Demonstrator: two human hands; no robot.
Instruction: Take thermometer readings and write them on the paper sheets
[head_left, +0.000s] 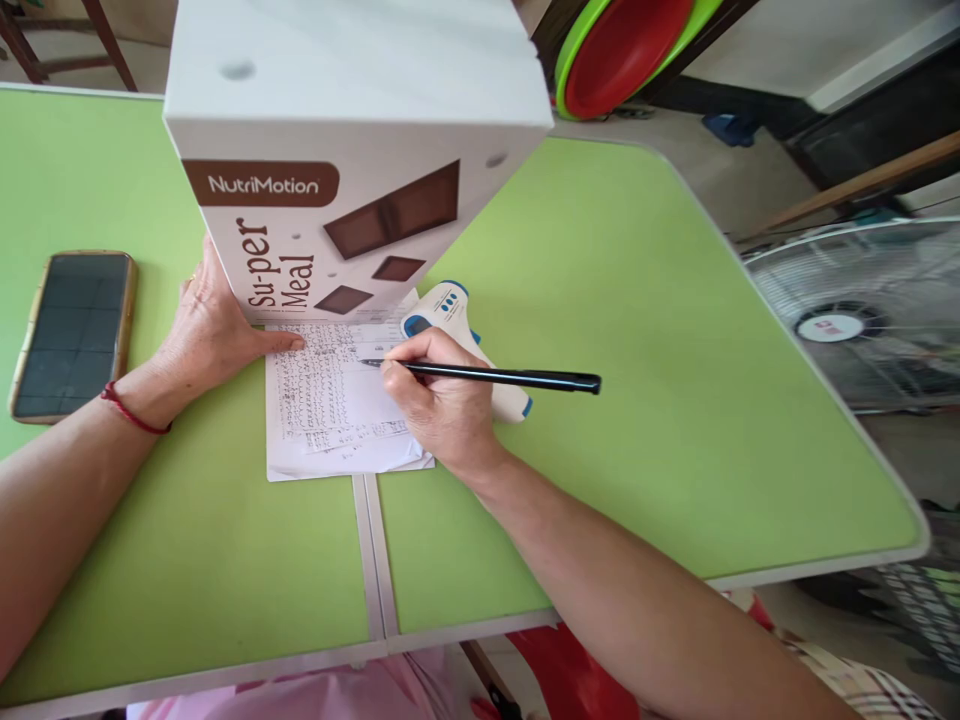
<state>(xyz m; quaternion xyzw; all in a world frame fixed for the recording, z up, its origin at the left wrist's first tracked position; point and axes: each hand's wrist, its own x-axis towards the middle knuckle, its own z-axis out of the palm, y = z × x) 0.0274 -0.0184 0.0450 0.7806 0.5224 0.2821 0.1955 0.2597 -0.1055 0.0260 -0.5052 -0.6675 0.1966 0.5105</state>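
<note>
A tall white NutriMotion box (pixel 262 225) stands on the table, over the far edge of some handwritten paper sheets (pixel 322 455). My left hand (pixel 210 330) is at the box's lower left, thumb stretched out onto the paper and fingers partly hidden behind the box. In my right hand (pixel 442 400) a black pen (pixel 517 376) is pinched, its tip at the written lines. Just beyond that hand lies a white and blue infrared thermometer (pixel 442 308), partly covered by it.
A phone (pixel 73 335) lies on the green table (pixel 637 400) at the left. To the right stands a fan (pixel 840 325). Red and green basins (pixel 626 50) are beyond the table's far edge. A metal seam (pixel 373 570) crosses the tabletop near me.
</note>
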